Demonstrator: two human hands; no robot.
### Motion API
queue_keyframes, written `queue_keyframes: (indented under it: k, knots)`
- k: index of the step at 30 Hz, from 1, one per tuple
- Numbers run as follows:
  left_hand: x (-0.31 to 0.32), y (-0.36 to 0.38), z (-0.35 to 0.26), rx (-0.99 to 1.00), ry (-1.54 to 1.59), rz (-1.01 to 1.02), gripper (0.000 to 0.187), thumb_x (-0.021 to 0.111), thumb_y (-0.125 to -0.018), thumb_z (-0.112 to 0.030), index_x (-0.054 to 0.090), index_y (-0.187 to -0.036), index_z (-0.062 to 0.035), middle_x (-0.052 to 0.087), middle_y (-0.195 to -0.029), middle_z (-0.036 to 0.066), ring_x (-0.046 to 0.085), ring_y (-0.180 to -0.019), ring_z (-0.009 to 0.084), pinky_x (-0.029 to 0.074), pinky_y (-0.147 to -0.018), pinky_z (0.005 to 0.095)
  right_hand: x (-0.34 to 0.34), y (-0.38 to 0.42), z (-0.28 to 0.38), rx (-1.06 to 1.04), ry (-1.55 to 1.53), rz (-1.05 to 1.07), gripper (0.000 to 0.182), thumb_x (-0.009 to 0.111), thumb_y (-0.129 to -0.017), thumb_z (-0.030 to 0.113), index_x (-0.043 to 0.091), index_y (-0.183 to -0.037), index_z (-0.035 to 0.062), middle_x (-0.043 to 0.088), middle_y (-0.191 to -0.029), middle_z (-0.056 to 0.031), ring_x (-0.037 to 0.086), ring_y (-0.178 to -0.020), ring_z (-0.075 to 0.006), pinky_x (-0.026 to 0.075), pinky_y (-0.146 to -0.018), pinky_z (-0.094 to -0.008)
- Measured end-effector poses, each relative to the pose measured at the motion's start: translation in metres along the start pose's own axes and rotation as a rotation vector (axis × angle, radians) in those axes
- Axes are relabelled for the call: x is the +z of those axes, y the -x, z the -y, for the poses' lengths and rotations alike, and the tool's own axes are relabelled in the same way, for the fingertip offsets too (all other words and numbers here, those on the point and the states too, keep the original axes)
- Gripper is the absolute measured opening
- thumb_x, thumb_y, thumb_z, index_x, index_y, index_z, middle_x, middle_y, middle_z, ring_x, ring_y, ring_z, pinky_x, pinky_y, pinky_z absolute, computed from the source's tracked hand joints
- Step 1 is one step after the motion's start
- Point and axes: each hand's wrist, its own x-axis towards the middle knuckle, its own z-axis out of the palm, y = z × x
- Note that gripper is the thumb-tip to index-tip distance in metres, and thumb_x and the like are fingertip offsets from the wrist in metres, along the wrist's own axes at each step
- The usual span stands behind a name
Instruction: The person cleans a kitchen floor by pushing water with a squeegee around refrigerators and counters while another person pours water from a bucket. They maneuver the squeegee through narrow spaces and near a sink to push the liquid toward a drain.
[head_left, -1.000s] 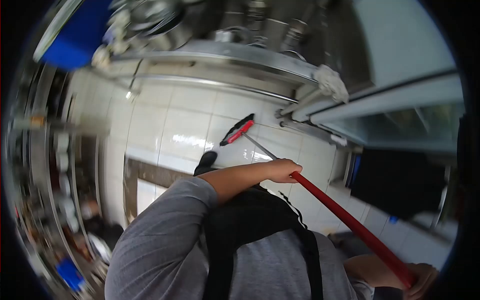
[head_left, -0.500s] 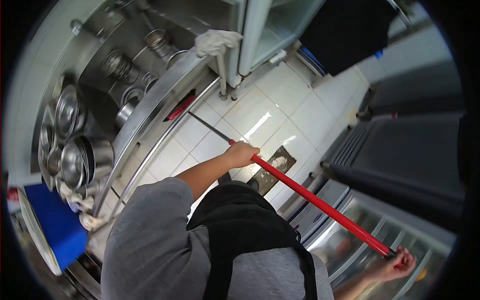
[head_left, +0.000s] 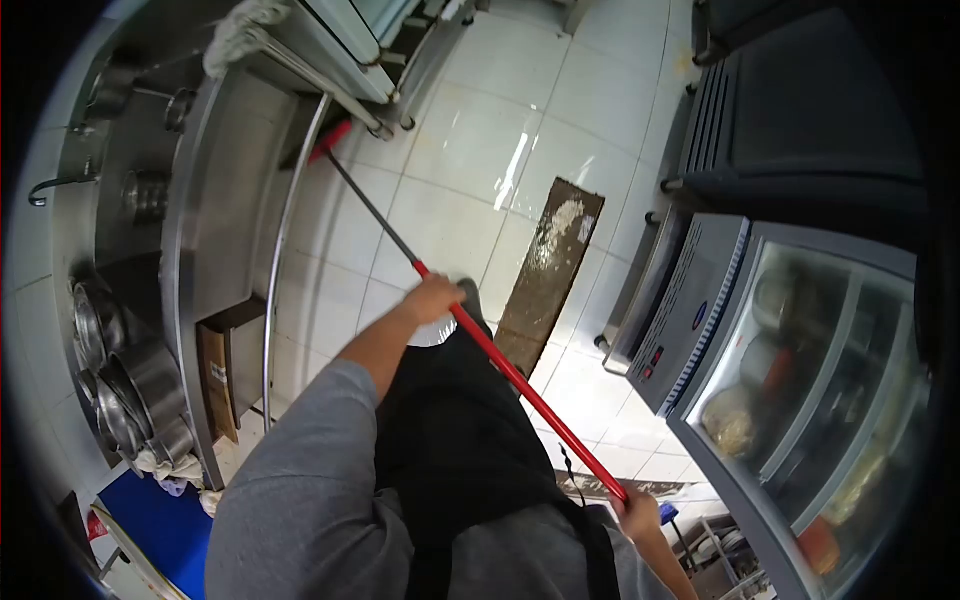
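Left hand (head_left: pixel 432 298) closed around the broom handle (head_left: pixel 510 372), fingers wrapped at the spot where the red sleeve gives way to the thin dark metal rod. Right hand (head_left: pixel 640 516) gripping the near upper end of the same red handle, low in the frame, just beside the grey shirt and black apron. Handle running on a diagonal from near right to far left, passing over the apron and out across the white tiled floor (head_left: pixel 470 140). Broom head (head_left: pixel 328 141) tucked at the far left, under the edge of the steel counter (head_left: pixel 215 200) and partly hidden by it, beside the legs of the pale cabinet. Dark, dirt-flecked mat (head_left: pixel 550 265) lying on the tiles just right of the handle, near the apron. Glass-fronted display chiller (head_left: pixel 800 390) standing at the right, black appliance beyond it. Steel pots (head_left: pixel 120 390) stacked on the lower shelf at near left, blue board (head_left: pixel 160 520) below them.

Compared with half a second ago: view swung round, counter now along the left instead of across the top, chiller risen from near right to mid right; right hand, then loose at the handle's tip with fingers spread, now clamped shut on it and drawn closer to the body; broom head again under the counter edge
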Motion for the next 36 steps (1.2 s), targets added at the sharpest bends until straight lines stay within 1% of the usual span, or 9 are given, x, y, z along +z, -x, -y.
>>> queue_keyframes:
  k: [4, 11, 16, 20, 22, 25, 31, 33, 36]
  knots:
    - [0.01, -0.023, 0.081, -0.206, -0.246, -0.111, 0.012, 0.061, -0.075, -0.011, 0.064, -0.086, -0.0079, 0.06, -0.088, 0.013, 0.057, -0.095, 0.03, 0.045, -0.084, 0.0431, 0.089, -0.109, 0.031, -0.101, -0.179, 0.11, 0.026, 0.06, -0.089, 0.029, 0.054, -0.103, 0.0073, 0.063, -0.069, -0.0183, 0.063, -0.064, -0.0383, 0.049, -0.056, -0.047]
    - [0.03, -0.002, 0.094, -0.815, -0.439, -0.008, 0.038, 0.059, -0.085, -0.02, 0.056, -0.123, -0.0179, 0.038, -0.145, 0.01, 0.034, -0.134, 0.0333, 0.034, -0.107, 0.0473, 0.154, -0.234, 0.165, -0.414, -0.043, 0.065, 0.059, 0.051, -0.093, 0.027, 0.025, -0.145, 0.0168, 0.063, -0.075, -0.0219, 0.063, -0.067, -0.04, 0.05, -0.062, -0.0505]
    - [0.091, 0.022, -0.016, -0.5, -0.304, 0.005, 0.042, 0.06, -0.084, -0.023, 0.055, -0.125, -0.0188, 0.043, -0.141, 0.011, 0.026, -0.139, 0.0332, 0.023, -0.108, 0.0625, 0.158, -0.134, 0.082, -0.215, -0.015, 0.219, 0.065, 0.049, -0.094, 0.03, 0.014, -0.149, 0.0339, 0.062, -0.07, -0.0191, 0.064, -0.067, -0.039, 0.051, -0.062, -0.0511]
    - [0.112, 0.04, -0.166, 0.129, 0.07, 0.022, 0.026, 0.073, -0.068, -0.027, 0.064, -0.091, -0.0169, 0.063, -0.094, 0.006, 0.06, -0.097, 0.0275, 0.039, -0.096, 0.0474, 0.132, 0.036, -0.029, -0.108, -0.037, 0.161, 0.065, 0.059, -0.086, 0.015, 0.034, -0.144, 0.0262, 0.061, -0.074, -0.0171, 0.061, -0.062, -0.0363, 0.049, -0.056, -0.0461]
    - [0.124, 0.055, -0.195, 0.085, 0.002, 0.041, 0.03, 0.073, -0.07, -0.034, 0.063, -0.091, -0.0154, 0.062, -0.095, 0.003, 0.059, -0.098, 0.0226, 0.033, -0.107, 0.0425, 0.127, 0.107, -0.071, -0.13, 0.008, 0.105, 0.061, 0.061, -0.083, 0.014, 0.042, -0.14, 0.0233, 0.061, -0.073, -0.0153, 0.061, -0.06, -0.0355, 0.049, -0.053, -0.0447]
    - [0.125, 0.063, -0.212, 0.124, 0.012, 0.193, 0.027, 0.069, -0.073, -0.043, 0.065, -0.076, -0.0162, 0.063, -0.075, 0.002, 0.061, -0.087, 0.0231, 0.042, -0.087, 0.0398, 0.134, 0.147, -0.102, -0.17, 0.058, 0.04, 0.055, 0.063, -0.082, 0.017, 0.05, -0.135, 0.023, 0.057, -0.068, -0.0119, 0.058, -0.054, -0.032, 0.047, -0.048, -0.0426]
    - [0.113, 0.083, -0.04, -0.034, 0.144, -0.28, 0.007, 0.065, -0.068, -0.013, 0.062, -0.063, -0.0102, 0.061, -0.071, 0.011, 0.059, -0.078, 0.0323, 0.046, -0.075, 0.0443, 0.175, -0.021, -0.022, -0.352, 0.103, -0.054, 0.057, 0.066, -0.081, 0.014, 0.051, -0.135, 0.0251, 0.057, -0.063, -0.0106, 0.058, -0.052, -0.0282, 0.046, -0.047, -0.0393]
    - [0.101, 0.092, 0.065, -0.371, -0.083, -0.27, 0.016, 0.067, -0.067, -0.005, 0.061, -0.081, -0.0044, 0.06, -0.091, 0.017, 0.055, -0.089, 0.0366, 0.045, -0.082, 0.0453, 0.192, -0.127, 0.043, -0.428, 0.03, 0.008, 0.058, 0.064, -0.084, 0.019, 0.045, -0.139, 0.0284, 0.058, -0.064, -0.0118, 0.058, -0.053, -0.0296, 0.047, -0.05, -0.0406]
    - [0.063, 0.107, 0.145, -0.893, -0.084, -0.136, 0.052, 0.066, -0.085, -0.024, 0.046, -0.133, -0.0205, 0.03, -0.149, 0.014, 0.032, -0.135, 0.0333, 0.032, -0.111, 0.0402, 0.198, -0.249, 0.175, -0.502, -0.037, -0.016, 0.057, 0.056, -0.09, 0.026, 0.035, -0.142, 0.0379, 0.061, -0.067, -0.0131, 0.06, -0.059, -0.0341, 0.048, -0.056, -0.0449]
